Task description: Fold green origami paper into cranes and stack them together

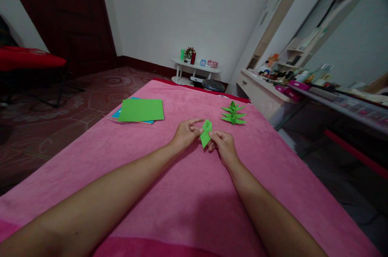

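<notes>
Between my two hands is a folded piece of green origami paper [206, 132], roughly diamond-shaped, with one point aimed down toward me. My left hand [187, 134] pinches its left edge, its index finger stretched out behind the top part. On the right edge, my right hand [223, 144] grips the paper between thumb and fingers. Several finished-looking green folded paper pieces with pointed tips [233, 113] lie in a row beyond my right hand. A stack of coloured sheets, a green sheet [142, 110] on top and blue below, lies beyond my left hand.
Everything rests on a pink cloth [182, 192] covering a wide surface. Past its far edge stands a small white shelf [197, 66] with a few items. A cluttered dressing table [266, 87] is along the right. A red chair [30, 58] is at left, near a dark door [63, 14].
</notes>
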The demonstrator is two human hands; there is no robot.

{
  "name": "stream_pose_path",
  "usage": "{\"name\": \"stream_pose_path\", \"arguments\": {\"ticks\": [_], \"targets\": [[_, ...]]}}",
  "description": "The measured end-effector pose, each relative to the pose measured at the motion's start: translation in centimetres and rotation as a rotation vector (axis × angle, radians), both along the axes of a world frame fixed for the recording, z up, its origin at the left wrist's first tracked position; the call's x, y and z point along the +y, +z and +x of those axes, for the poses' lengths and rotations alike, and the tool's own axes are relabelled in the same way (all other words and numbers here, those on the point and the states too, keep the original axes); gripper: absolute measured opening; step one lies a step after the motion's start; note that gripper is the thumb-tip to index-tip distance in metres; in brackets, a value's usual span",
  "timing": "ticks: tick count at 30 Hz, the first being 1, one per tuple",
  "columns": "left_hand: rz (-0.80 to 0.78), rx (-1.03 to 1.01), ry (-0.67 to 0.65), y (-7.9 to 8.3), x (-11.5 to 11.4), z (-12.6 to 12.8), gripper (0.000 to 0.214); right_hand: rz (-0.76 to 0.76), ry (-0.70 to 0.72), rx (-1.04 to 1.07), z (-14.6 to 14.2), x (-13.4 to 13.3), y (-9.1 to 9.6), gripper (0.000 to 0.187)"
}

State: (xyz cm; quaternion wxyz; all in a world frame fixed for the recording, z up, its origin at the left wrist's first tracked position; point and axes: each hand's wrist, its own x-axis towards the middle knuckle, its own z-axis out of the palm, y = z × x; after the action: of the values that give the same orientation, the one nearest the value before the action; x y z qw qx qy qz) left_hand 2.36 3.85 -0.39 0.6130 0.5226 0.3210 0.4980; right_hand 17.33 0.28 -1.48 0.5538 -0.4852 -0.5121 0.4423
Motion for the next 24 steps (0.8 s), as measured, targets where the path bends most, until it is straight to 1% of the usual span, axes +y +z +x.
{"name": "stream_pose_path", "arguments": {"ticks": [3,5,6,9,10,11,12,13,14,17,19,21,24], "targets": [[0.052,0.016,-0.054,-0.4,0.6,-0.1,0.059,-0.011,-0.036,0.038,0.0,0.0,0.0,0.03],[0.143,0.058,-0.078,-0.6,0.9,-0.3,0.05,-0.025,-0.061,0.073,0.1,0.1,-0.1,0.03],[0.235,0.102,-0.072,-0.6,0.9,-0.5,0.046,-0.035,-0.07,0.092,0.2,0.1,-0.1,0.029],[0.587,0.283,-0.001,-0.4,0.7,-1.0,0.039,-0.065,-0.081,0.143,0.5,0.1,0.1,0.027],[0.676,0.334,0.014,-0.3,0.6,-1.0,0.036,-0.073,-0.075,0.154,0.5,0.0,0.2,0.026],[0.728,0.372,0.021,-0.2,0.5,-1.1,0.031,-0.079,-0.066,0.161,0.5,0.0,0.3,0.026],[0.737,0.393,0.024,-0.1,0.3,-1.1,0.025,-0.085,-0.053,0.169,0.4,0.0,0.4,0.027],[0.707,0.395,0.03,-0.1,0.3,-1.0,0.02,-0.091,-0.038,0.18,0.3,-0.1,0.5,0.029],[0.643,0.377,0.038,-0.1,0.3,-0.9,0.017,-0.096,-0.025,0.198,0.2,-0.1,0.6,0.032],[0.353,0.246,0.035,-0.2,0.5,-0.5,0.018,-0.08,-0.033,0.255,0.1,-0.1,0.7,0.041],[0.191,0.141,-0.003,-0.2,0.7,-0.4,0.02,-0.037,-0.076,0.241,0.1,0.0,0.6,0.042],[0.087,0.058,-0.032,-0.1,0.7,-0.3,0.022,0.018,-0.118,0.19,0.3,0.1,0.3,0.039],[-0.012,-0.035,-0.066,0.3,0.5,-0.4,0.024,0.112,-0.146,0.111,0.7,0.2,0.0,0.031]]}}
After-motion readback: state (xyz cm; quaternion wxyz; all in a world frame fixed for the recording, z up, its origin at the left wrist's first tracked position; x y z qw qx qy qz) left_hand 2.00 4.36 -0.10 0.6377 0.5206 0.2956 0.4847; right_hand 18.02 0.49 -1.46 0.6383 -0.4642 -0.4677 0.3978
